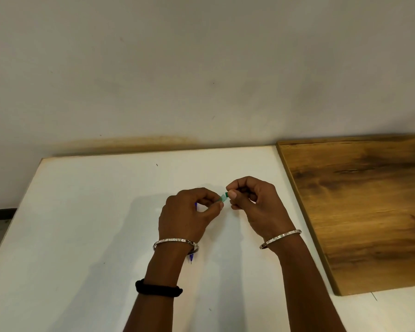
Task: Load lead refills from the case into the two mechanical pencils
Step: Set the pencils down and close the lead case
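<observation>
A small green, partly clear lead case [222,197] hangs between both hands above the white table [82,224]. My left hand [189,214] pinches its clear body between thumb and forefinger. My right hand [252,202] pinches its green end with curled fingers. A blue mechanical pencil lies under my left hand and wrist; only its pointed tip [191,258] and a blue bit near the fingers [196,205] show. I see no other pencil.
A brown wooden board [369,212] lies on the table's right side, its edge close to my right wrist. A pale wall [201,68] rises just behind the table. The table's left edge runs diagonally toward the near left.
</observation>
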The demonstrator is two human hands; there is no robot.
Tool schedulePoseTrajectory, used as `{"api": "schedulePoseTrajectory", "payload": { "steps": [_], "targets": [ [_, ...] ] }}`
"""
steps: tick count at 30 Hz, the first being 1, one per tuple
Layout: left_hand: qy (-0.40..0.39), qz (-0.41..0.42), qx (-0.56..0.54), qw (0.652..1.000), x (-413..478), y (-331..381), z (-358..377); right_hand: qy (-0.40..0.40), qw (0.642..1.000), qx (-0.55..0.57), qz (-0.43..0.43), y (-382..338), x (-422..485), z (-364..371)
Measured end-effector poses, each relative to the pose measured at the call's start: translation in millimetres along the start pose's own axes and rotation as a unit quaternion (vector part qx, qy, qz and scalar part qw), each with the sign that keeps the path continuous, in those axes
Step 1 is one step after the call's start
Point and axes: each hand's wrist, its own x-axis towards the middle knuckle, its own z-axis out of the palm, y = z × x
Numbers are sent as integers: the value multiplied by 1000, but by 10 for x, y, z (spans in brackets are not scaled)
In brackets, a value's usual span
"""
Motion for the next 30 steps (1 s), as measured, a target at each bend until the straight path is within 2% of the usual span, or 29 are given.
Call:
{"api": "schedulePoseTrajectory", "payload": {
  "steps": [7, 23, 30],
  "targets": [
    [-16, 21, -61, 998, 13, -31, -35, -11, 1000, -15, -6, -3, -3, -24],
    [-44, 14, -79, 996, 12, -34, -95, -38, 999, 8, 5, 32, -4, 15],
    [-30, 0, -141, 990, 14, -32, -189, -2, 992, 125, 4, -53, -13, 110]
  ]
}}
